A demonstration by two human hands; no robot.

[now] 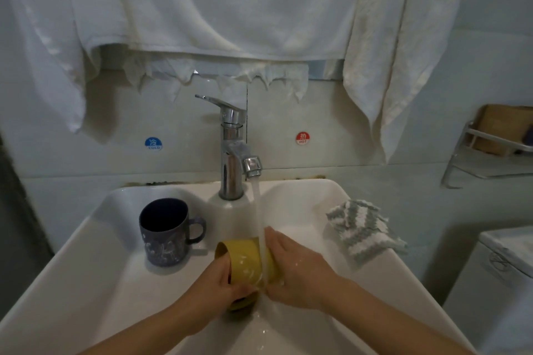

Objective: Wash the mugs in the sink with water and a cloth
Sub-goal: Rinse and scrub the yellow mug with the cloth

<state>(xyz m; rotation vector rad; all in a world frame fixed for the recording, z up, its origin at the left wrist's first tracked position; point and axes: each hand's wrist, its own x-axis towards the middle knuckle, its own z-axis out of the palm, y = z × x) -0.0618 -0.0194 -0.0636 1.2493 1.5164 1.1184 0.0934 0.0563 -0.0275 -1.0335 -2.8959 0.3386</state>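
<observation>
Head view: yellow mug lies on its side over the basin of the white sink, mouth turned to the left, directly under the water stream running from the chrome faucet. Stream strikes the mug wall near its base end and runs off below. Left hand grips the mug at the mouth end, fingers curled round the rim. Right hand grasps the base end, fingers laid up against it, thumb tucked under; skin is wet. Whether any finger reaches inside the mug cannot be told. Dark purple mug stands upright on the left ledge of the sink, handle pointing right, well apart from both hands. Grey-and-white striped cloth lies crumpled on the right rim of the sink, untouched. Wall behind the faucet carries a blue COLD sticker to the left and a red HOT sticker to the right. White towels hang above. Metal rack is fixed to the wall at right, with a white appliance below it.
</observation>
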